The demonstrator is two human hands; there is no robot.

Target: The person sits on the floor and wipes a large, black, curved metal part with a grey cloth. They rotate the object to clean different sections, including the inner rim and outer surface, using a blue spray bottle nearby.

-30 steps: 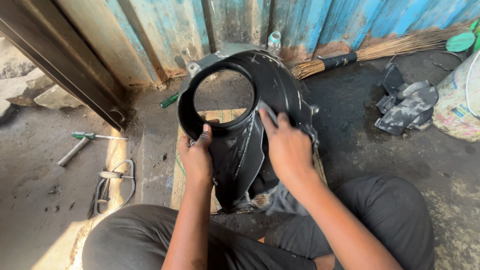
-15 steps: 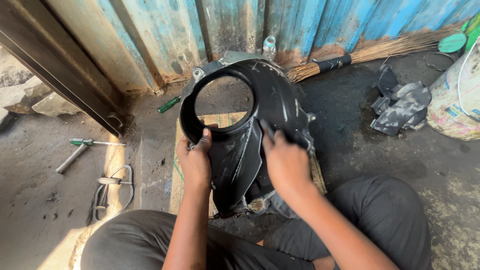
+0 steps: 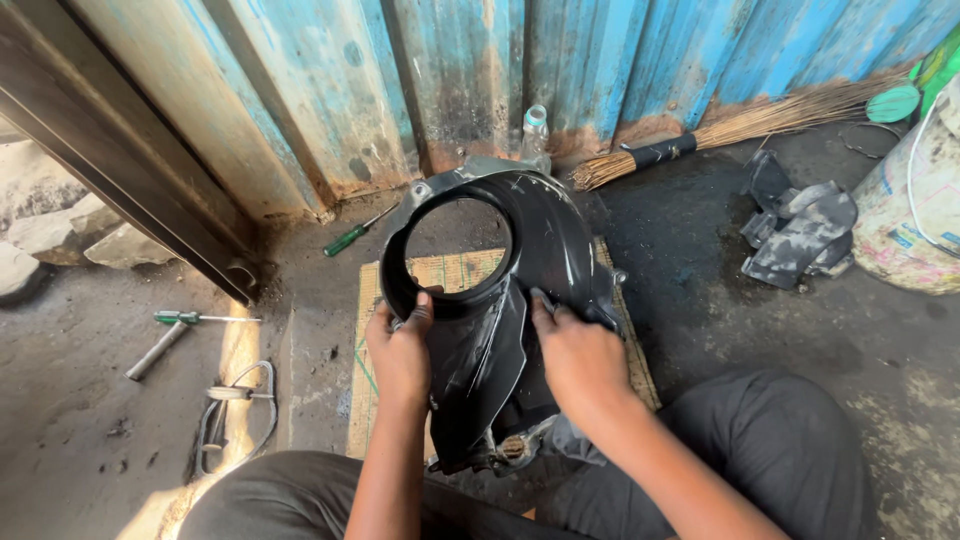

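Two hands' grip, left hand (image 3: 400, 352) and right hand (image 3: 578, 362), closed around scratched, glossy black housing (image 3: 545, 235) with round opening

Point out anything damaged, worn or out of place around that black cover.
The black cover held by the left hand and right hand shows pale scratches and scuffs across its surface. Two green-handled screwdrivers lie scattered on the grimy floor, and the blue wall is rusted along its base.
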